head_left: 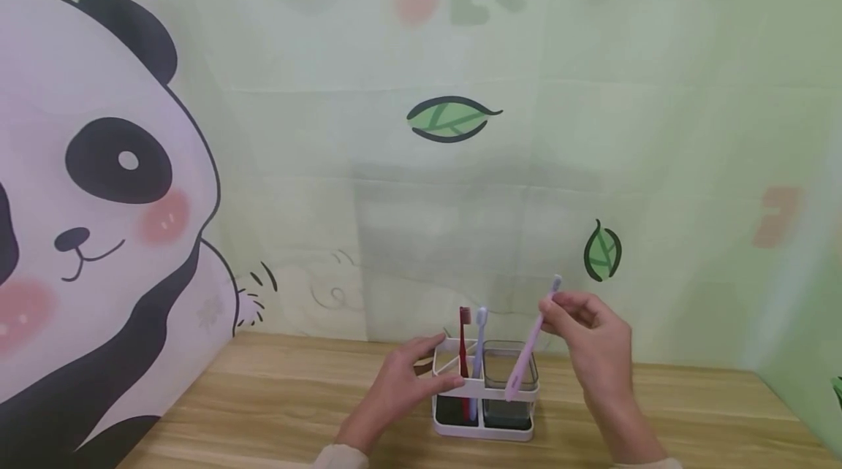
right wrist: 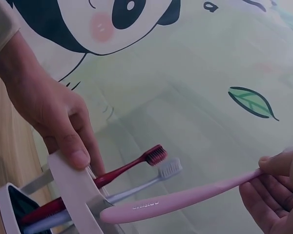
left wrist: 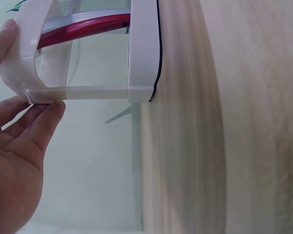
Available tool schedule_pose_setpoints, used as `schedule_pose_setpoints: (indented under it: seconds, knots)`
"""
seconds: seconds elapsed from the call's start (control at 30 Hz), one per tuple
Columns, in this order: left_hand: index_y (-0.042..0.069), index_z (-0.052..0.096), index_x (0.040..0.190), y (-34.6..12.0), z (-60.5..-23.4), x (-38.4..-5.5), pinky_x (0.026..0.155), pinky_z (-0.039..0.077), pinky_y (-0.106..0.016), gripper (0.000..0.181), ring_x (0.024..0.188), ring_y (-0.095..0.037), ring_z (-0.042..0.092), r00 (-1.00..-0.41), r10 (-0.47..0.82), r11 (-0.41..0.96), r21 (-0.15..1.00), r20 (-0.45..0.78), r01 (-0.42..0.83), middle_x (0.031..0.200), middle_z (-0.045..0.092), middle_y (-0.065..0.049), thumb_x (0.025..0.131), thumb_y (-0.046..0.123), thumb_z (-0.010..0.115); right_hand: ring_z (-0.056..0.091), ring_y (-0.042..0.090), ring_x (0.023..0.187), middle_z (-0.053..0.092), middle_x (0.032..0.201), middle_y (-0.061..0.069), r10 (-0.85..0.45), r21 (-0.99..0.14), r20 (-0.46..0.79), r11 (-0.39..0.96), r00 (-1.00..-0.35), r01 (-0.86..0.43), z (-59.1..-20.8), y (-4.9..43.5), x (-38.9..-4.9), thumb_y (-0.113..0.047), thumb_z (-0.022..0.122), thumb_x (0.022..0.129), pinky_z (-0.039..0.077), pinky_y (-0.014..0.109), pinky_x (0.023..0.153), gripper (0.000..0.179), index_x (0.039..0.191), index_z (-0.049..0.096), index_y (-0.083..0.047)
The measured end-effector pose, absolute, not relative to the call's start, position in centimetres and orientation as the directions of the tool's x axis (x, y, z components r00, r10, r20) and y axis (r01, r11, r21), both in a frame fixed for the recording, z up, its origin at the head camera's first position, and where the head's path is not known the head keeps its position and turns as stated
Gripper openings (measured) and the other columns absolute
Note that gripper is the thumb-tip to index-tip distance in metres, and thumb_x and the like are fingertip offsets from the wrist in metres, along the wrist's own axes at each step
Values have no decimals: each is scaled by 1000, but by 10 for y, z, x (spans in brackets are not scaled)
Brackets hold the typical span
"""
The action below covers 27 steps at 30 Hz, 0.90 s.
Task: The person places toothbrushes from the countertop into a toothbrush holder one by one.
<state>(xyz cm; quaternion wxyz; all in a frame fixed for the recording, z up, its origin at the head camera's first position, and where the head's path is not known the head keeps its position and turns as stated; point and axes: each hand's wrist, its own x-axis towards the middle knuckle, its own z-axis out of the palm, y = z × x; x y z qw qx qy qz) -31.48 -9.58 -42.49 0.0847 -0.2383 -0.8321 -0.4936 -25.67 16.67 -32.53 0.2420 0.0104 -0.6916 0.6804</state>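
Observation:
A white toothbrush holder (head_left: 483, 433) with two compartments stands on the table. My left hand (head_left: 399, 386) grips its upper frame at the left, thumb on the near rim and fingers round the side. In its left compartment a red toothbrush (head_left: 463, 352) and a pale blue toothbrush (head_left: 479, 345) stand with bristles up. The right compartment holds a clear cup (head_left: 492, 363). My right hand (head_left: 601, 345) pinches a pink toothbrush (right wrist: 185, 198) near its head between thumb and fingers. The brush slants head up, its handle end overlapping the holder's front rim in the head view.
The wood-grain table (head_left: 283, 389) runs back to a pale green cloth backdrop (head_left: 296, 133). A large printed panda (head_left: 151, 67) fills its left side, and printed leaves (head_left: 450, 119) show behind the hands.

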Motion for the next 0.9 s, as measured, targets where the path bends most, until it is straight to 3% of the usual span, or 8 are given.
schedule_pose_setpoints:
  seconds: [0.6,0.9]
  knots:
    - [4,62,148,-95,-424,-314,99,59,-46,74,124,-38,67,-859,316,378,777,402,503,143,63,-20,88,36,90,77,14,88,78,96,1,441,-880,400,-61,-804,-471,-328,138,-264,-8,81,96,64,30,85,25,112,68,6]
    - [0,61,147,-96,-426,-317,98,60,-44,74,126,-37,64,-843,329,343,778,426,526,141,64,-20,88,31,91,77,13,88,77,96,3,456,-878,405,-48,-792,-476,-335,127,-268,-10,82,96,64,30,84,23,110,70,4]
